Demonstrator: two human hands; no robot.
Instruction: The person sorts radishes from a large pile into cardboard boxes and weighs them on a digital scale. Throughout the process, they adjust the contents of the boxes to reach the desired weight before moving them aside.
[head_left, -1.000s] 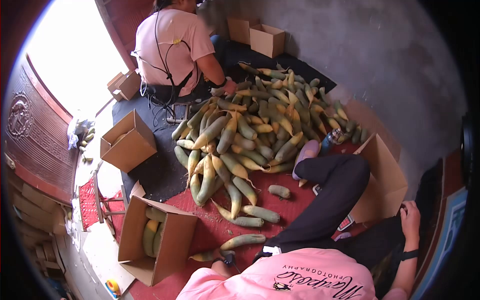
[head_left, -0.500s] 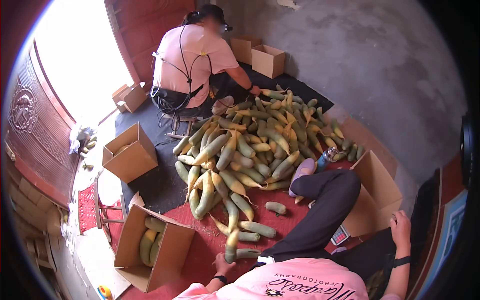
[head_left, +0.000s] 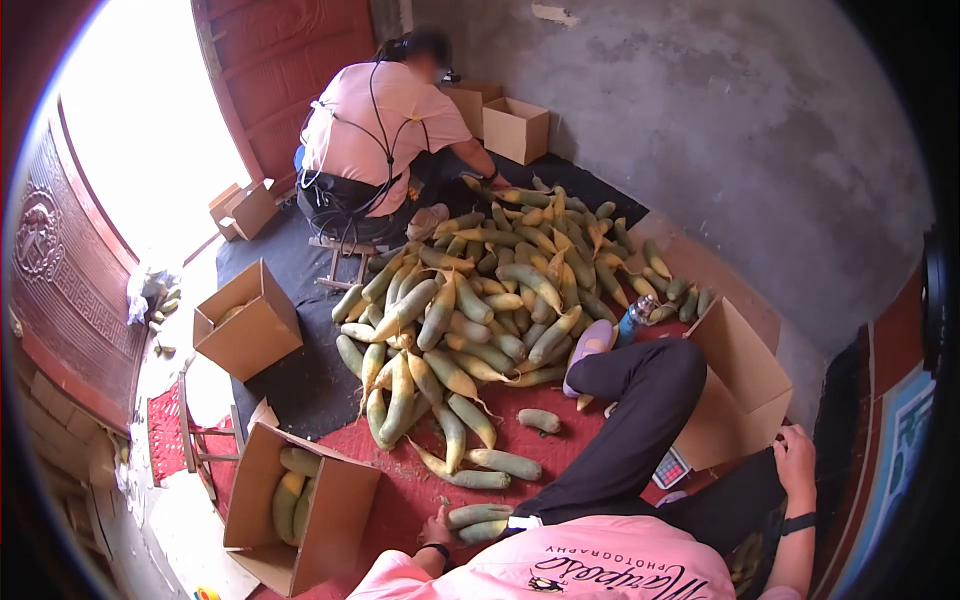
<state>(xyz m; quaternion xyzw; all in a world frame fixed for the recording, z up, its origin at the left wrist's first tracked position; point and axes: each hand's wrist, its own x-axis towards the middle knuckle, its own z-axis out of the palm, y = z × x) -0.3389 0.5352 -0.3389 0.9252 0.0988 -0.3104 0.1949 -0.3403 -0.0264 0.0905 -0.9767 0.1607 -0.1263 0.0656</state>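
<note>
My left hand [head_left: 436, 527] is low in the view, its fingers closed at the near end of a green radish [head_left: 484, 531]. Another radish [head_left: 475, 514] lies right alongside, by my lap. My right hand [head_left: 797, 462] rests with bent fingers at the corner of an open cardboard box [head_left: 745, 375], holding no radish. A large heap of green and yellow radishes [head_left: 470, 300] spreads over the floor beyond my legs. Near me, one short radish [head_left: 539, 420] lies apart on the red mat.
At the lower left stands a box [head_left: 340, 510] with several radishes inside; another box [head_left: 248, 320] is behind it. A person [head_left: 385, 140] sits low at the heap's far side, one hand at the radishes. A bottle [head_left: 635, 320] and a calculator [head_left: 671, 468] are near my legs.
The radish that my left hand held upright has come down flat beside the other one. My left hand has moved slightly left and lower. The whole view has shifted a little.
</note>
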